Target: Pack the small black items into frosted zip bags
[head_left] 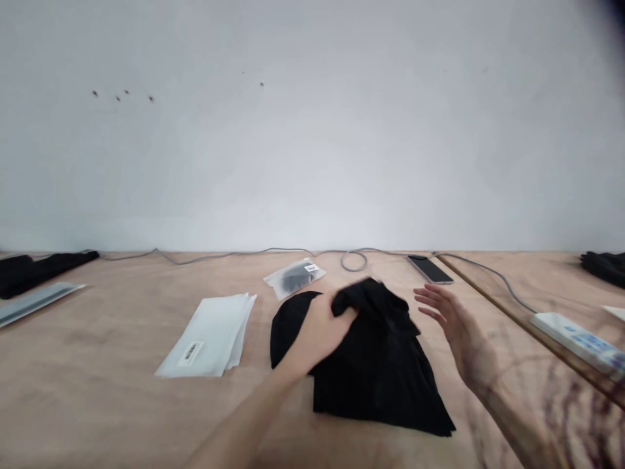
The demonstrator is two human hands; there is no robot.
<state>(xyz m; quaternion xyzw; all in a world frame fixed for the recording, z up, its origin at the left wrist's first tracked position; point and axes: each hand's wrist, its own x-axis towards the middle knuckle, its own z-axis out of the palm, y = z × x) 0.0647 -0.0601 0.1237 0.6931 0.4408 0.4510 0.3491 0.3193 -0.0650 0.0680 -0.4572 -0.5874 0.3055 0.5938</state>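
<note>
Gripping a bunched black garment (375, 358) on the plywood surface (107, 365), the left hand (315, 332) has its grip clamped tight; the right hand (459, 329) hovers just beside, grip spread apart.

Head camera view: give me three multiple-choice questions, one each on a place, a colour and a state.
1. Where does the phone lie? A) On the white sheets B) Near the far table edge C) Under the cloth
2. What colour is the cloth at the left hand? A) White B) Blue C) Black
3. How is the right hand held? A) Clenched fist B) Open, fingers spread C) Flat on the cloth
Answers: 1 B, it lies beyond the cloth. 2 C, black throughout. 3 B, fingers fan apart.
</note>
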